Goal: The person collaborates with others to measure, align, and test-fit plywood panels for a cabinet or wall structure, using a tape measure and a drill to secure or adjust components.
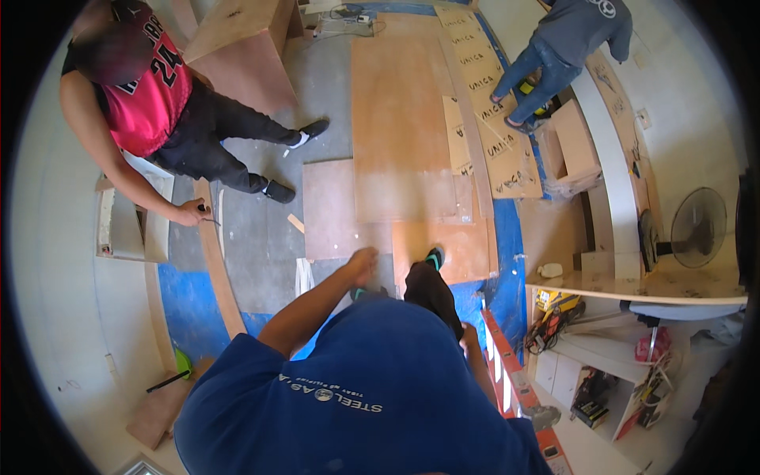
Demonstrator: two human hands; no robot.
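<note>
My left hand (365,266) hangs out in front of me over the plywood and grey floor, touching nothing that I can see. Its fingers are blurred. My right hand (469,331) is low at my right side, mostly hidden behind my blue shirt and dark trouser leg, so its fingers do not show. Closest to it is an orange ladder (507,356). Under my feet lies an orange-brown board (408,265), next to a pinkish plywood panel (328,186). A large brown plywood sheet (400,119) stretches away ahead.
At the left, a person in a pink jersey (162,91) grips a long wooden strip (212,253). Another person in grey (582,36) stands far right, near a wooden box (570,142). A fan (698,222) and a shelf (633,286) are at the right. Blue sheeting (190,301) covers floor parts.
</note>
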